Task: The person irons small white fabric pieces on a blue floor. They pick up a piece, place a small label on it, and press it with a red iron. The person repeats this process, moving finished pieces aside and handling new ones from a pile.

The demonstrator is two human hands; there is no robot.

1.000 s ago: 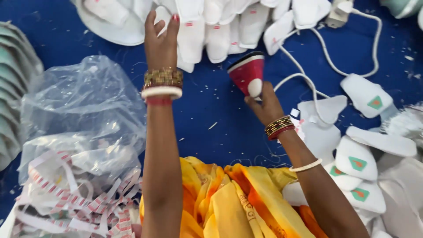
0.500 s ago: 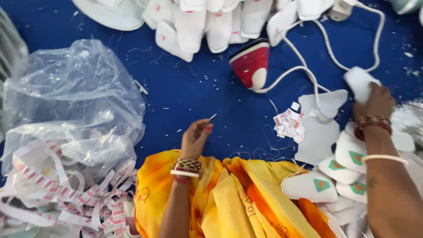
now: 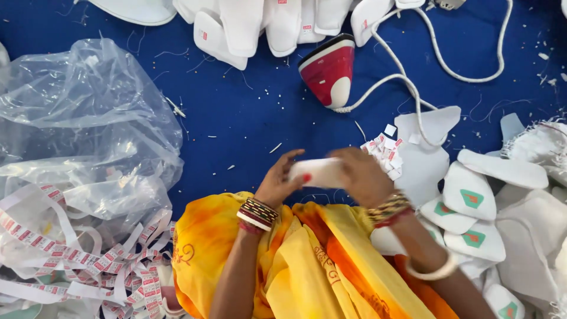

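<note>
Both my hands meet over my lap on one white fabric piece [image 3: 319, 171], long and slightly blurred. My left hand [image 3: 280, 180] grips its left end, thumb on top. My right hand [image 3: 363, 176] covers its right end with curled fingers. Bangles ring both wrists. A red and white iron [image 3: 328, 71] stands on the blue cloth [image 3: 236, 112] just beyond my hands, its white cord [image 3: 413, 88] looping to the right. A small heap of red and white labels [image 3: 385, 150] lies beside my right hand.
A pile of white shaped pieces with green patches [image 3: 472, 204] lies at the right. More white pieces [image 3: 260, 26] line the far edge. A crumpled clear plastic bag [image 3: 82, 130] and strips of label tape [image 3: 77, 260] fill the left. Orange-yellow clothing [image 3: 307, 266] covers my lap.
My right hand has come back from the pile at the right with a white piece. My left hand rose to meet it, and both now hold the piece over my lap.
</note>
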